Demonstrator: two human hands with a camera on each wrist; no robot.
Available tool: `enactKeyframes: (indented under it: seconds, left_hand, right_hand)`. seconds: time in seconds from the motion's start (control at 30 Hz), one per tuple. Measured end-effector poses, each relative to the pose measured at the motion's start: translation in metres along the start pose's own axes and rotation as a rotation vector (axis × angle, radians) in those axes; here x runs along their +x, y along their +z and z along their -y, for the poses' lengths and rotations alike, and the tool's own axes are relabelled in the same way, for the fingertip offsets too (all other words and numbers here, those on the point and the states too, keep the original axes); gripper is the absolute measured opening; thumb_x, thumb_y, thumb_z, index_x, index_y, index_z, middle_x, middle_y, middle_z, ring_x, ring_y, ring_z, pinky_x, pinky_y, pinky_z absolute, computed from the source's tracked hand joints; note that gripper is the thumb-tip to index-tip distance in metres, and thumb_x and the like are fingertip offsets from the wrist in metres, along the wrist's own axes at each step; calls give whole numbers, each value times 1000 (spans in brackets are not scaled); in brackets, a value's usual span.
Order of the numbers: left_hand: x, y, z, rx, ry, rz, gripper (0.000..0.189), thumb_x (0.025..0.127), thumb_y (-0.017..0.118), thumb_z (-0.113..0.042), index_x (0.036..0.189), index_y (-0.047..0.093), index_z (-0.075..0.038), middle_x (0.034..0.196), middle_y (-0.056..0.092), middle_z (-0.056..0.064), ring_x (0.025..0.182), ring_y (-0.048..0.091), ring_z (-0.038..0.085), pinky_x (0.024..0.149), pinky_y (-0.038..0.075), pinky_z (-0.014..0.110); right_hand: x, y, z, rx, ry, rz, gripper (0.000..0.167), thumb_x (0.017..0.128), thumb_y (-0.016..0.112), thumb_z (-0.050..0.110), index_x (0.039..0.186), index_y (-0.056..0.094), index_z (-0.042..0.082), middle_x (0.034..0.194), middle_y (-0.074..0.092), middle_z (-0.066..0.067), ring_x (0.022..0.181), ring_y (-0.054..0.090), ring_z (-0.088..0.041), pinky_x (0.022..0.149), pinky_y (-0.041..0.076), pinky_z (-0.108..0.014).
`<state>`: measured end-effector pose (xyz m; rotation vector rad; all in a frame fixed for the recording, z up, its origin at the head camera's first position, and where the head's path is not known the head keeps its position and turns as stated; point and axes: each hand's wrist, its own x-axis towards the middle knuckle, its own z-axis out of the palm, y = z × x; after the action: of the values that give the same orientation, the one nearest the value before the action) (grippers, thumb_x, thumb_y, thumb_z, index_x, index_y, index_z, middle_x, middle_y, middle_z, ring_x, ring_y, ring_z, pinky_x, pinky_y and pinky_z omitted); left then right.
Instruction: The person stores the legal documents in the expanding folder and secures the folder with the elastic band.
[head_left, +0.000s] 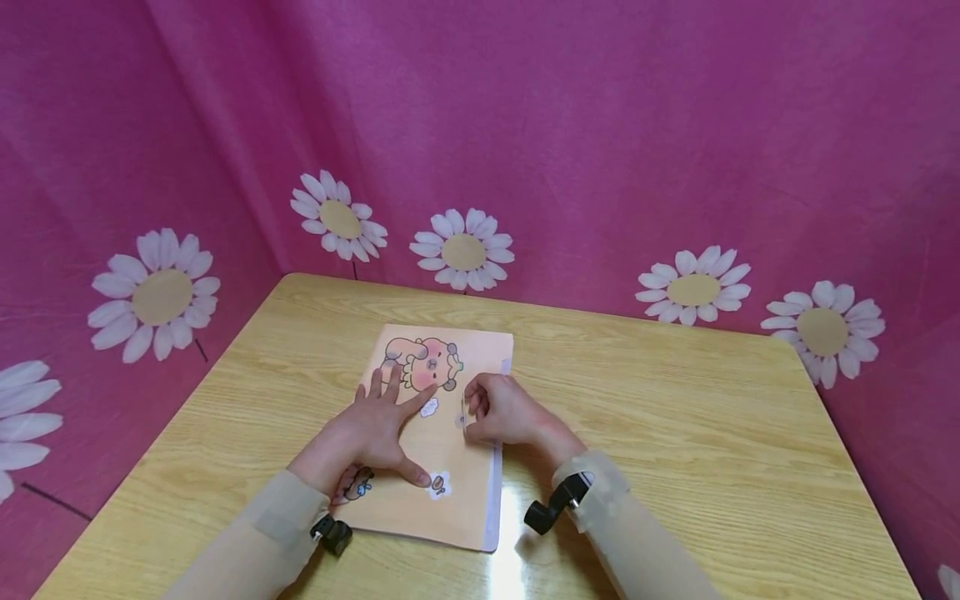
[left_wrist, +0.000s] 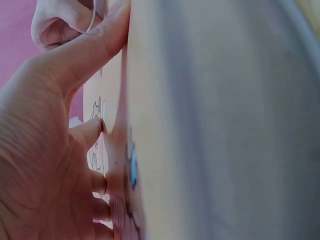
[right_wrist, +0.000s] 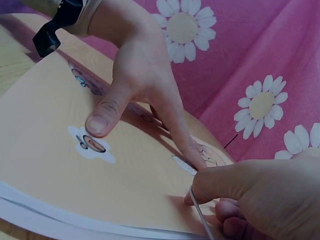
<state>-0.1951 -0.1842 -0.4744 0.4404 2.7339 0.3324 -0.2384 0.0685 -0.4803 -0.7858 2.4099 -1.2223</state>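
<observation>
A peach folder (head_left: 465,517) with cartoon bear prints lies on the wooden table. Spread over its cover, my left hand (head_left: 375,429) presses with straight fingers, the thumb beside a small white flower-shaped print (head_left: 439,486). My right hand (head_left: 504,408) is over the folder's right side and pinches a thin white cord (right_wrist: 202,215) between thumb and curled fingers. Near those fingertips a small round grey spot (head_left: 460,421) shows on the cover. In the left wrist view the cord (left_wrist: 93,17) passes close to my left thumb.
The wooden table (head_left: 675,433) extends to both sides of the folder. A pink curtain (head_left: 555,150) with daisy prints hangs along the back and left edges. Each wrist wears a small black camera mount (head_left: 551,510) on a beige band.
</observation>
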Motion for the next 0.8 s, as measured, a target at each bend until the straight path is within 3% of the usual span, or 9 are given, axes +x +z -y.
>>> enactKeyframes:
  seconds: [0.5, 0.8]
  left_hand:
    - [-1, 0, 5, 30, -6, 0, 140, 55, 82, -86, 170, 23, -33, 170, -3, 32, 153, -5, 60, 120, 9, 70]
    - [-1, -1, 3, 45, -8, 5, 139, 57, 82, -85, 170, 25, -31, 170, 0, 34, 152, -2, 61, 119, 13, 71]
  right_hand:
    - [5, 13, -6, 9, 29, -46, 45, 72, 89, 7, 109, 62, 2, 87, 62, -6, 70, 55, -12, 62, 45, -25]
    - [2, 20, -11, 77, 49, -76, 48, 73, 88, 6, 113, 61, 2, 88, 59, -5, 72, 52, -12, 65, 43, -25]
